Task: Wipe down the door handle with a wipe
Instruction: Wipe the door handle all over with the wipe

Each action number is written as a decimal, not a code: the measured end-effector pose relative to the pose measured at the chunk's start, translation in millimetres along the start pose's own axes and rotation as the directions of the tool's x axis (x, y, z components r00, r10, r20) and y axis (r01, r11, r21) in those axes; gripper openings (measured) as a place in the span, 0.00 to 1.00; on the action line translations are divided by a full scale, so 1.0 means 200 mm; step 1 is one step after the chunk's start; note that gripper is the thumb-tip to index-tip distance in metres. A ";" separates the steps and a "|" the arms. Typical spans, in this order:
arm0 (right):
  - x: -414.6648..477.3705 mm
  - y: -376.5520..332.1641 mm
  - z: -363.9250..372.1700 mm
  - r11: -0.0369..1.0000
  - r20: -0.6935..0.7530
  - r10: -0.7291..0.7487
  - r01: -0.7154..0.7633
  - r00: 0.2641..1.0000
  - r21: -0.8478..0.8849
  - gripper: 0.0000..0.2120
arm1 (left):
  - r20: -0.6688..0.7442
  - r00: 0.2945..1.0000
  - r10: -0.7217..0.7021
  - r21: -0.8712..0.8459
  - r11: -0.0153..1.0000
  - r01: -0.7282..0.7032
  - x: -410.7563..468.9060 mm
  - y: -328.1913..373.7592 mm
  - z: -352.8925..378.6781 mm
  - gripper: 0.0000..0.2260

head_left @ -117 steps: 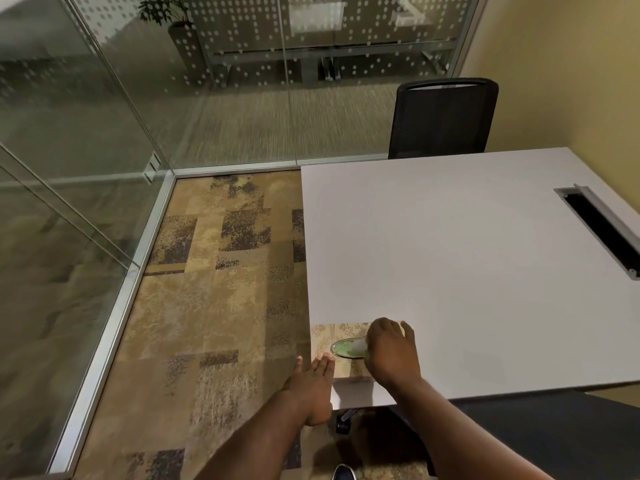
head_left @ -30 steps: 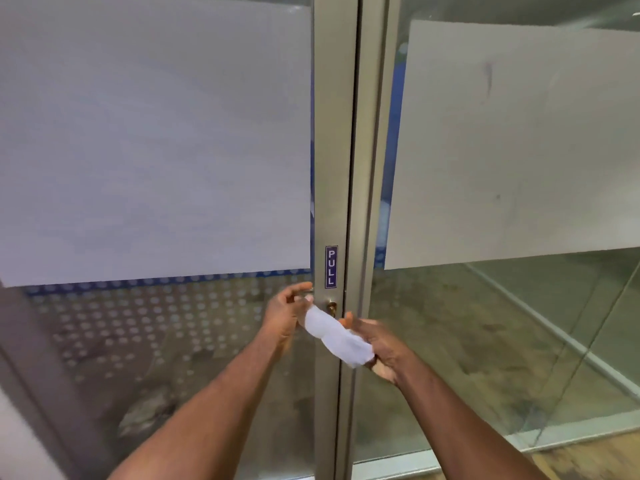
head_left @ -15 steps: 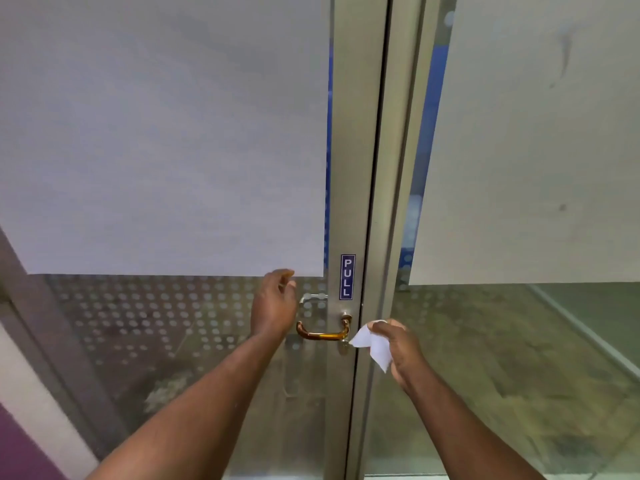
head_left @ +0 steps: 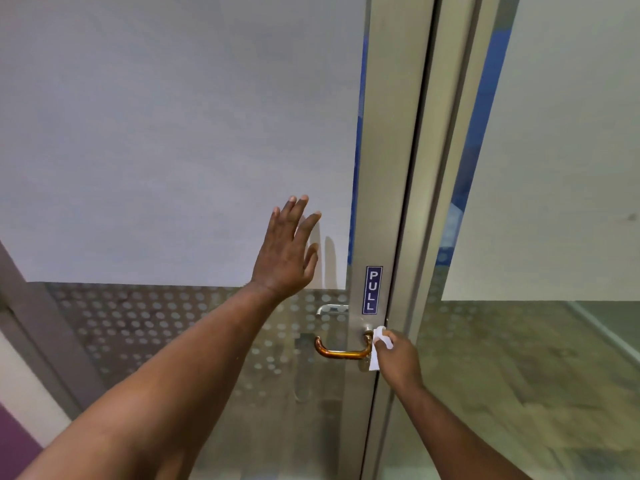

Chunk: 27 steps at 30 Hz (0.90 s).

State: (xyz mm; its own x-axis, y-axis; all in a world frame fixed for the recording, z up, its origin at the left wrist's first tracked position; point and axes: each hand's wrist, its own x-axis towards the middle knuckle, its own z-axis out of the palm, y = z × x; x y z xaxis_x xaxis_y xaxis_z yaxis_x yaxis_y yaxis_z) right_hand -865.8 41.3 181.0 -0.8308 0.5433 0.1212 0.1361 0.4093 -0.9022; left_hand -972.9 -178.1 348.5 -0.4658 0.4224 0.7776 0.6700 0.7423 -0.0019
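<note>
A brass-coloured lever door handle sticks out from the metal frame of a glass door, just below a blue PULL label. My right hand pinches a white wipe and presses it against the handle's right end, where the lever meets the frame. My left hand is flat against the frosted panel of the door, fingers spread, above and left of the handle. It holds nothing.
A second, silver handle shows through the glass on the door's far side. A fixed glass panel with frosted film stands to the right of the door frame. A purple wall edge is at the lower left.
My right hand has brought the wipe leftward onto the handle's right end. My left hand has risen from beside the handle and now lies flat on the frosted panel.
</note>
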 end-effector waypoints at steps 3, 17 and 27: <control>0.00 0.02 0.06 0.976 0.108 -0.101 0.120 0.989 -0.184 0.10 | 0.018 0.999 0.039 0.032 0.999 -0.040 0.02 -0.05 0.04 0.27; -0.01 0.07 0.12 0.738 0.216 -0.385 0.440 0.897 -0.511 0.15 | -0.025 0.994 0.108 0.053 0.993 -0.107 0.04 -0.17 0.17 0.29; 0.02 0.11 0.17 0.766 0.181 -0.390 0.427 0.903 -0.480 0.14 | -0.028 0.988 0.154 0.085 0.985 -0.152 0.05 -0.21 0.21 0.29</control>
State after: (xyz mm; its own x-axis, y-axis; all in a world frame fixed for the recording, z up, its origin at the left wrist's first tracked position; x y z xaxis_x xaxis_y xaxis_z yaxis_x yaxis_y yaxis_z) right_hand -884.1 28.7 147.4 -0.9006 0.1983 0.3867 0.0084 0.8976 -0.4407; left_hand -1031.1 -183.2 329.9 -0.3404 0.5171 0.7853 0.6815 0.7111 -0.1729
